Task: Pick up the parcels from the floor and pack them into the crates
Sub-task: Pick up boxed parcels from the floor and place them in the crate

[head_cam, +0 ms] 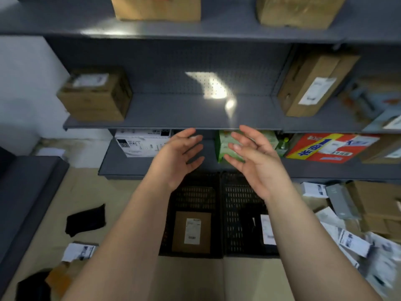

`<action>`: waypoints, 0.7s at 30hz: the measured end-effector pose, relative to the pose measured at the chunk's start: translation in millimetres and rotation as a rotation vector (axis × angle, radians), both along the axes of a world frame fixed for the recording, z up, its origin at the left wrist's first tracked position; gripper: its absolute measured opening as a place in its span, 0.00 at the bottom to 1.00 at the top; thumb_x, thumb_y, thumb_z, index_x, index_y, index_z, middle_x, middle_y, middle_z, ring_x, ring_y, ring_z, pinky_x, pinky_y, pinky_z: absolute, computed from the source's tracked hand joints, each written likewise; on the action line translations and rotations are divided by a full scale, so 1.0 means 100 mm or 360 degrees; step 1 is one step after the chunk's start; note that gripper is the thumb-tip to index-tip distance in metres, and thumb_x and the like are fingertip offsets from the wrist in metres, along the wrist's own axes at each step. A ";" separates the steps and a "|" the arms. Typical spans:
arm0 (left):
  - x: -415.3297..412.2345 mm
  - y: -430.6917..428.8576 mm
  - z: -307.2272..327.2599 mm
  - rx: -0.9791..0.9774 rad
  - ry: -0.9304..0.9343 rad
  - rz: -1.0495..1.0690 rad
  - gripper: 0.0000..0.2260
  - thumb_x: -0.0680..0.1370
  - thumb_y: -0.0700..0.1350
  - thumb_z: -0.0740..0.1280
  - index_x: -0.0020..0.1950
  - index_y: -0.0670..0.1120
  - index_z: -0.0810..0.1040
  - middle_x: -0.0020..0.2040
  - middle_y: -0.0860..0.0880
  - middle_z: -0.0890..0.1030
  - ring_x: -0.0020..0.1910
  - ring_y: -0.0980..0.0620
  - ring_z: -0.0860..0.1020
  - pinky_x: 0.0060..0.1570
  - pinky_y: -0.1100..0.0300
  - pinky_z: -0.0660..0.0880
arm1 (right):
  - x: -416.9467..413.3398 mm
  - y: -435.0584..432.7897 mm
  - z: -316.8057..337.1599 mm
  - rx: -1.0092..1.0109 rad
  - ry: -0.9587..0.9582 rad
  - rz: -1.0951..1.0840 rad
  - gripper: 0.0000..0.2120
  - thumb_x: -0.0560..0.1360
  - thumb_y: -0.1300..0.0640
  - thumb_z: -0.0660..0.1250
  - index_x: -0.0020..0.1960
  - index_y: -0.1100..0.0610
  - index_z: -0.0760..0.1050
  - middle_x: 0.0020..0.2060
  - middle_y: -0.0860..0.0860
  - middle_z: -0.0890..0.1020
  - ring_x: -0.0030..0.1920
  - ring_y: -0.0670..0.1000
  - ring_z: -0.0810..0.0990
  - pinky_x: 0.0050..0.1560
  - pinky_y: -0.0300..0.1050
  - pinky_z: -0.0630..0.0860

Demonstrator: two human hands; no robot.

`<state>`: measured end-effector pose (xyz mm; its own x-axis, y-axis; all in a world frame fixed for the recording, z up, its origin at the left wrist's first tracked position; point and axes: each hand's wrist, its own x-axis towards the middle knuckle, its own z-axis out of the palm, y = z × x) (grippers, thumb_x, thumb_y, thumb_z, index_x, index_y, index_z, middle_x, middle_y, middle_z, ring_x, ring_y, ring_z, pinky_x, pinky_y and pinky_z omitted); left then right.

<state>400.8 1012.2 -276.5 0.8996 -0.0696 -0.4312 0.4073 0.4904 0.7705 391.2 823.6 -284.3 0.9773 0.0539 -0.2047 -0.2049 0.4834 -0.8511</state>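
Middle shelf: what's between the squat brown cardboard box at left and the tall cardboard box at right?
Bare grey metal shelf from squat brown cardboard box to tall cardboard box; head view, only glare.

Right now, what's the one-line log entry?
left hand open, empty | right hand open, empty | left crate: brown parcel | right crate: dark parcel | loose parcels on floor

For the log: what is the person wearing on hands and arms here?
Nothing visible: left hand and right hand are gloveless, both forearms bare with no sleeves in frame, no watch or wristband. Blur would hide a thin ring.
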 end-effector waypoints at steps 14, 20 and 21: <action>0.10 0.09 2.11 0.0060 -0.0726 -0.0322 0.18 0.73 0.36 0.70 0.61 0.52 0.81 0.62 0.44 0.82 0.58 0.47 0.80 0.59 0.47 0.78 | -0.31 -0.42 2.21 -0.0732 -0.0636 0.0052 0.32 0.64 0.64 0.80 0.65 0.47 0.77 0.63 0.50 0.80 0.64 0.54 0.79 0.61 0.57 0.78; 0.50 0.11 2.66 -0.0022 -0.0936 -0.0528 0.17 0.77 0.33 0.66 0.60 0.51 0.80 0.59 0.47 0.82 0.55 0.49 0.81 0.52 0.52 0.80 | -0.27 -0.30 2.64 -0.0845 -0.0767 -0.0359 0.30 0.64 0.60 0.78 0.65 0.49 0.77 0.62 0.50 0.82 0.62 0.53 0.80 0.66 0.62 0.74; 0.55 0.10 2.72 -0.0009 -0.0971 -0.0568 0.17 0.77 0.33 0.66 0.60 0.51 0.80 0.58 0.47 0.82 0.55 0.49 0.81 0.51 0.52 0.79 | -0.26 -0.26 2.69 -0.0848 -0.0802 -0.0418 0.29 0.65 0.62 0.77 0.65 0.50 0.77 0.61 0.50 0.82 0.62 0.53 0.80 0.67 0.63 0.74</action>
